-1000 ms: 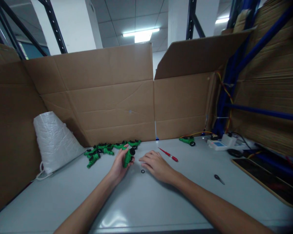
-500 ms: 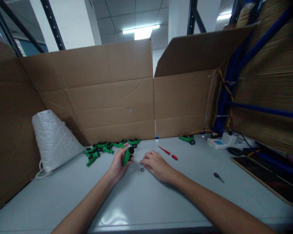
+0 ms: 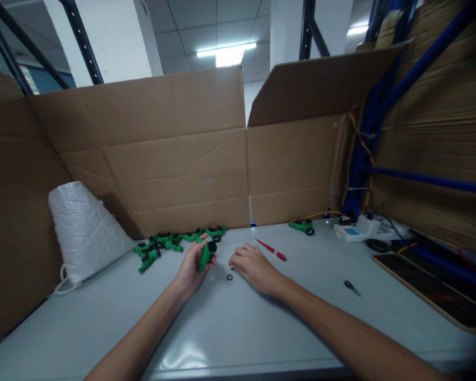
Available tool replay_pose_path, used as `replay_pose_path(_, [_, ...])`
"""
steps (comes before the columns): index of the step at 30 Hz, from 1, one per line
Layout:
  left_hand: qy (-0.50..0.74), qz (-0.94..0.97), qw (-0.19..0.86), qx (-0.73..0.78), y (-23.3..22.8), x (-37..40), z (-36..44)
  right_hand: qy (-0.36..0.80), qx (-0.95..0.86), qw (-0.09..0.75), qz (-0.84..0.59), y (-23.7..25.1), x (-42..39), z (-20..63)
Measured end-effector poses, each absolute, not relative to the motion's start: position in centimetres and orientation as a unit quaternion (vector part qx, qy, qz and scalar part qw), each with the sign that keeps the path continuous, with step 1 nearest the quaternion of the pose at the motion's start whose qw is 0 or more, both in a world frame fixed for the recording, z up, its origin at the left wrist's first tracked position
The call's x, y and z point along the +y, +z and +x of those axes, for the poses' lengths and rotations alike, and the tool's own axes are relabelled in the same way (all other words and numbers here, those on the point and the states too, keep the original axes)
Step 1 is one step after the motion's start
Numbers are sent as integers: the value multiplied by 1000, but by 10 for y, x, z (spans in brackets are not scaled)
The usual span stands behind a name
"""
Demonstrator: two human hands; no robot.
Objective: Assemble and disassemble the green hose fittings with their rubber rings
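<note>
My left hand (image 3: 189, 267) is closed around a green plastic fitting (image 3: 205, 258) with a round black end, held tilted above the grey table. To its right, my right hand (image 3: 254, 265) rests low on the tabletop, its fingers drawn together. A small dark bit shows at those fingertips, too small to name. Just left of and below them lies a black O-ring (image 3: 229, 277), flat on the table and apart from the fingers. Beyond my right hand is a slim red screwdriver (image 3: 275, 252).
Several green fittings (image 3: 170, 243) lie clustered at the back left; another green fitting (image 3: 301, 226) is back right. A white wrapped bundle (image 3: 83, 233) stands left. At right are a small dark tool (image 3: 352, 288), a power strip (image 3: 349, 233) and a dark panel (image 3: 428, 291). Cardboard (image 3: 182, 174) walls the back.
My right fingertips have shifted slightly away from the O-ring. My left hand keeps its hold on the green fitting. The whole view has shifted a little.
</note>
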State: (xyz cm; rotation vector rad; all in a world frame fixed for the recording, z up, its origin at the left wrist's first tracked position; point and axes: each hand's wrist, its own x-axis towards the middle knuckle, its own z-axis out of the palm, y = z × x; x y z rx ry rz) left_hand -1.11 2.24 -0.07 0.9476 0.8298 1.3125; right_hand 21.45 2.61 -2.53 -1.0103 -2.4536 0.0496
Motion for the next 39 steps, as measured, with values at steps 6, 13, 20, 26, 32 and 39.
replay_pose_path(6, [567, 411, 618, 357, 3, 20, -10, 9, -876, 288, -387, -24, 27, 213])
replay_pose_path(13, [554, 409, 626, 366, 6, 17, -8, 69, -830, 383, -400, -25, 28, 210])
replay_pose_path(20, [547, 431, 626, 352, 4, 17, -8, 145, -792, 448, -389, -22, 22, 205])
replay_pose_path(26, [538, 438, 623, 360, 3, 16, -6, 139, -781, 494, -357, -14, 17, 204])
replay_pose_path(32, [572, 437, 588, 370, 1, 18, -3, 123, -787, 499, -343, -9, 11, 206])
replay_pose_path(39, [630, 422, 512, 405, 2, 24, -9, 120, -794, 487, -343, -6, 9, 207])
